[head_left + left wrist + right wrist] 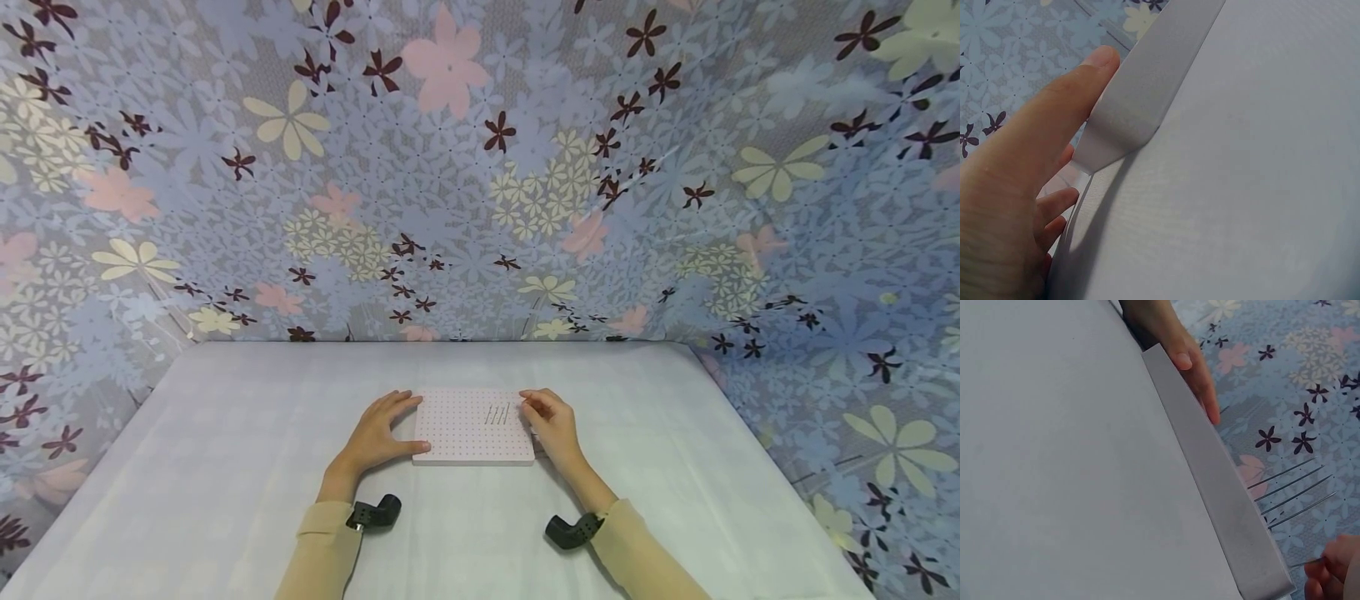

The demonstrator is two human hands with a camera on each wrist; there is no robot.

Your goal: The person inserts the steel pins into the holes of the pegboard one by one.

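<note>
Four pins [1289,483] point upward from the pegboard [450,427], long axes parallel.

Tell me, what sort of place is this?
Probably a small indoor work corner: blue-grey, flower-patterned wall coverings rise behind and beside a smooth, white-covered table, and a white rectangular board with dotted rows lies on it.
</note>
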